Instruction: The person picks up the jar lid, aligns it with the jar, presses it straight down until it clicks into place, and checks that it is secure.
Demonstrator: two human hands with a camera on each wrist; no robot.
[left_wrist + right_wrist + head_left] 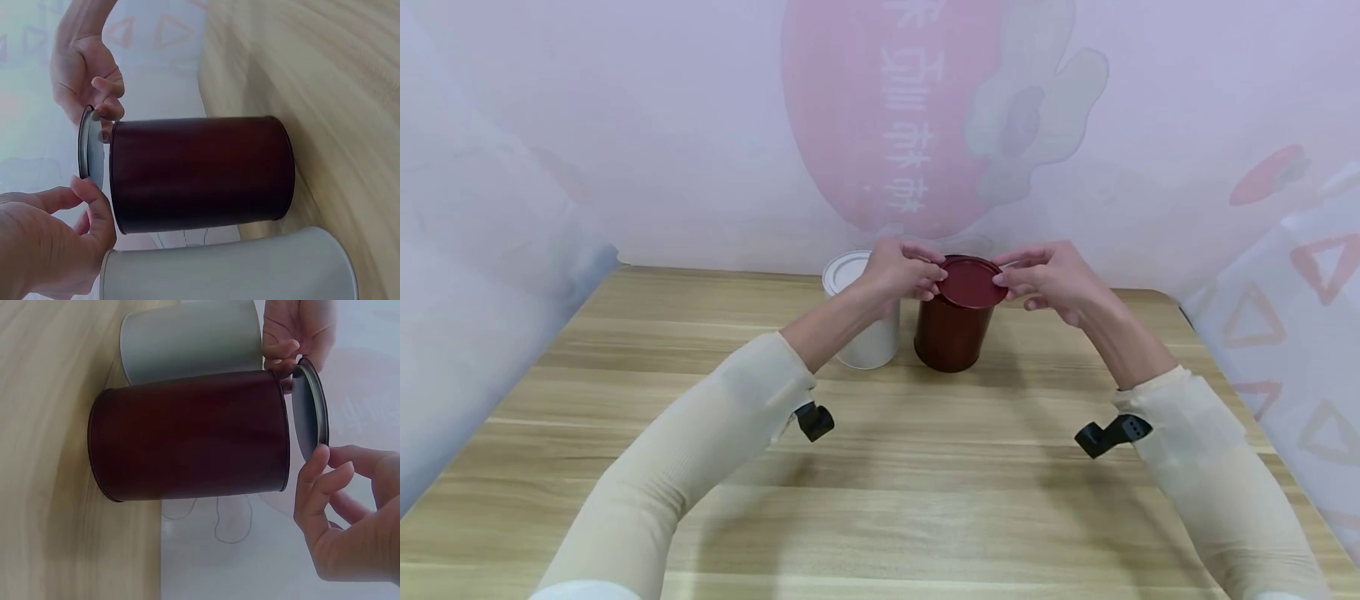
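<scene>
A dark red round tin (952, 332) (200, 174) (187, 434) stands upright on the wooden table (880, 483). Its red lid (968, 282) (89, 144) (310, 412) is held just above the tin's mouth, slightly tilted, with a gap showing in both wrist views. My left hand (904, 271) (94, 206) pinches the lid's left edge. My right hand (1047, 277) (325, 487) pinches its right edge. A white tin (859, 312) (231, 269) (190, 337) with its lid on stands directly left of the red one, touching or almost touching it.
The table runs wide toward me in front of the tins. A pale printed backdrop (925, 125) hangs behind them and wraps round both sides of the table. Black wrist-camera mounts (814, 421) (1111, 433) sit on my cream sleeves.
</scene>
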